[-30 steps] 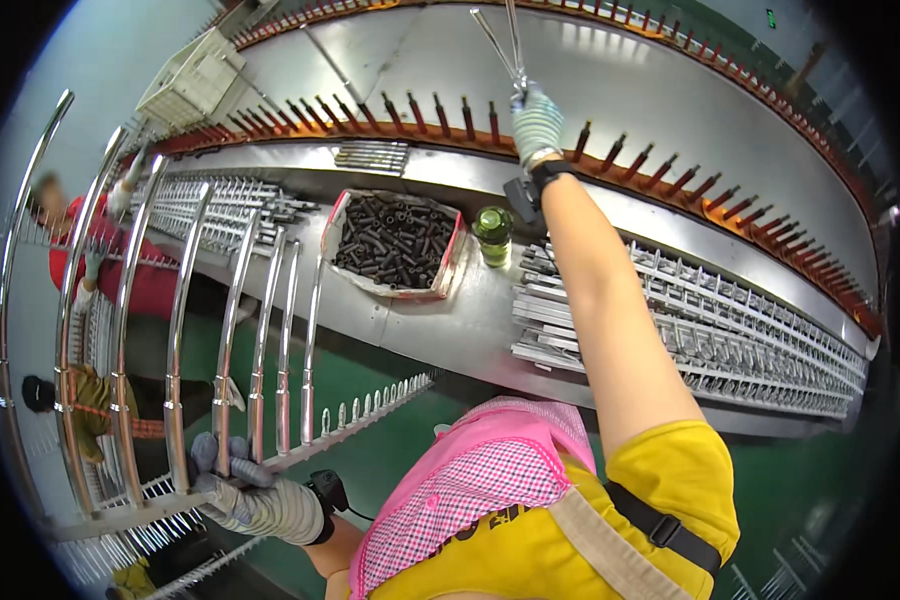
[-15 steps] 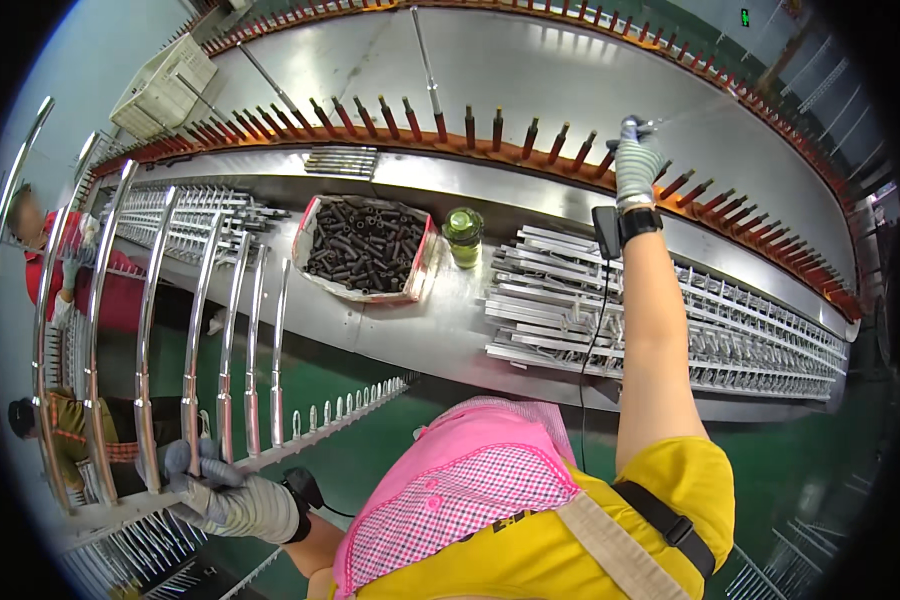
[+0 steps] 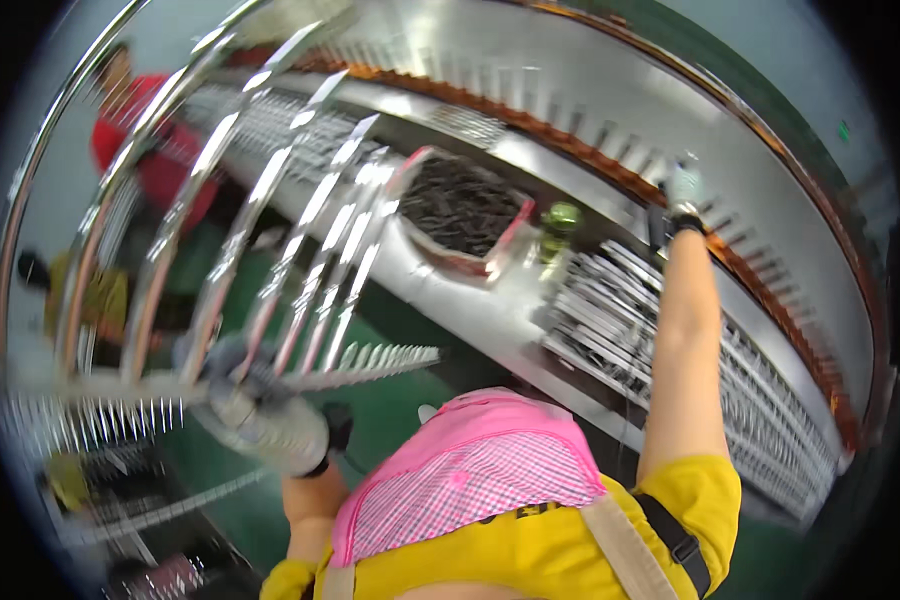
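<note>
The picture is blurred by motion. My gloved left hand (image 3: 260, 425) is closed around the toothed bar of a rack of long shiny metal rods (image 3: 270, 250), low on the left. My right arm reaches far forward. My gloved right hand (image 3: 682, 190) is at the row of orange-brown pegs (image 3: 770, 290) on the curved conveyor. Whether its fingers hold anything is too small and blurred to tell. Between my arms, a tray of small dark parts (image 3: 460, 205) stands on the steel bench (image 3: 470, 310), and a green cup (image 3: 560, 218) is beside it.
Bundles of thin metal rods (image 3: 620, 320) lie on the bench below my right arm. A person in red (image 3: 140, 130) and a person in yellow (image 3: 90, 300) are behind the rack on the left. Green floor (image 3: 390, 400) shows below the bench.
My right hand came down from overhead, where it held thin wires, to the peg row. The view swung left and the rod rack in my left hand now looms larger.
</note>
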The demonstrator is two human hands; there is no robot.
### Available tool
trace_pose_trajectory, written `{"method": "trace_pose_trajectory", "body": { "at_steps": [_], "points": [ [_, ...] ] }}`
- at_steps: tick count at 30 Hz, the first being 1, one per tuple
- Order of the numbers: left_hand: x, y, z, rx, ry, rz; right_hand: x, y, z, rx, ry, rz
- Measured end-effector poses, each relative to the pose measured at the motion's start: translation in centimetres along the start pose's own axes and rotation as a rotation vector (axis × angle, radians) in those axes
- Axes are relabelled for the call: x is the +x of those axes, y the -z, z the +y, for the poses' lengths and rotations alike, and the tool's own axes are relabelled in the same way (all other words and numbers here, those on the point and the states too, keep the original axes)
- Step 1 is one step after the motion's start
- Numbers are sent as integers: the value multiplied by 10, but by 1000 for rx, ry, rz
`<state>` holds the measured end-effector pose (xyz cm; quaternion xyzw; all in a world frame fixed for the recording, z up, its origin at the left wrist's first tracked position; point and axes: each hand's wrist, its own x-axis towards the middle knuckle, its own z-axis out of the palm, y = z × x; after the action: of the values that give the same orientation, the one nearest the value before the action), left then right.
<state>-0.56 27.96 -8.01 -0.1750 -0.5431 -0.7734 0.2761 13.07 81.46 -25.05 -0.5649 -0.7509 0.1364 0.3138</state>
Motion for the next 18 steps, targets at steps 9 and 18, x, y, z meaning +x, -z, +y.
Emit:
{"method": "trace_pose_trajectory", "body": {
  "at_steps": [9, 18],
  "points": [
    [-9, 32, 37, -175, 116, -295, -251, 46, -151, 950, 307, -905],
    [-29, 64, 94, -435, 153, -635, -421, 140, -207, 1550, -295, -1558]
  ]
}}
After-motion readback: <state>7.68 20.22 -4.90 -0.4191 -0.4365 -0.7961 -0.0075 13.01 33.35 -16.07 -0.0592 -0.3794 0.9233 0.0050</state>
